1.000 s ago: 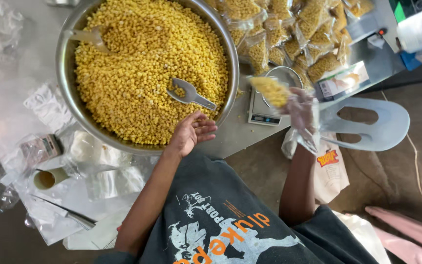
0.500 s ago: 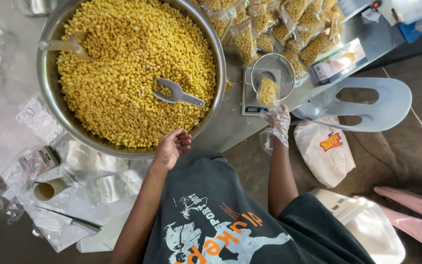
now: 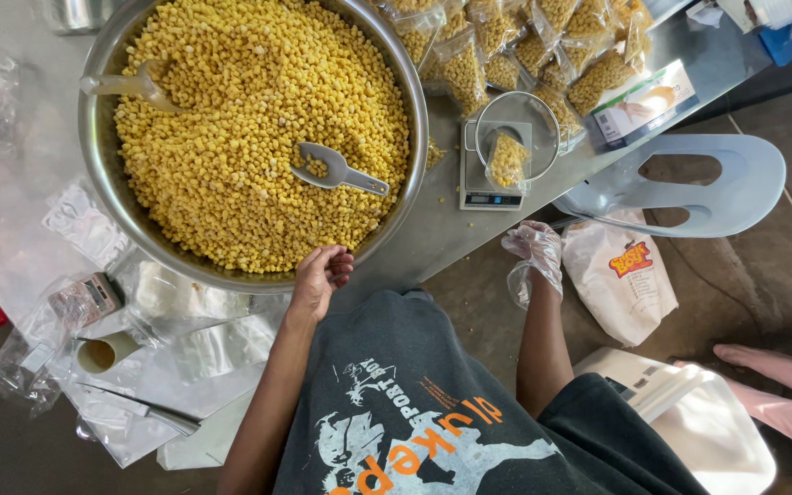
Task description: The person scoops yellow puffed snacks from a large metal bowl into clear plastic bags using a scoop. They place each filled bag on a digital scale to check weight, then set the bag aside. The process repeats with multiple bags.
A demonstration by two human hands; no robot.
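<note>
Yellow puffed snacks point(image 3: 258, 119) are piled high in a big round metal bowl point(image 3: 103, 174) on the grey worktop point(image 3: 433, 238). A small metal scoop point(image 3: 336, 170) is laid on top of the snacks, toward the right side of the bowl. A second scoop point(image 3: 130, 84) is stuck into the pile at the far left.

The left hand point(image 3: 320, 275) is held at the near rim of the bowl. Its fingers are curled in loosely, and nothing is gripped in it. The scoop is close by but is not touched.

The right hand point(image 3: 532, 255) is covered by a thin clear plastic glove. It is held just off the near edge of the worktop, below a small kitchen scale point(image 3: 488, 179). Its fingers are bent a little, and nothing is held in it.

A clear bag point(image 3: 509, 158) partly filled with snacks is set in a round metal dish point(image 3: 543, 124) on the scale. Many filled bags point(image 3: 543, 46) are heaped at the far right of the worktop.

Empty clear bags point(image 3: 176, 312) are spread on the left, near the bowl. A cardboard tube point(image 3: 103, 353) is seen among them. A pale blue plastic chair point(image 3: 717, 183) and a white sack point(image 3: 621, 275) are seen on the right.
</note>
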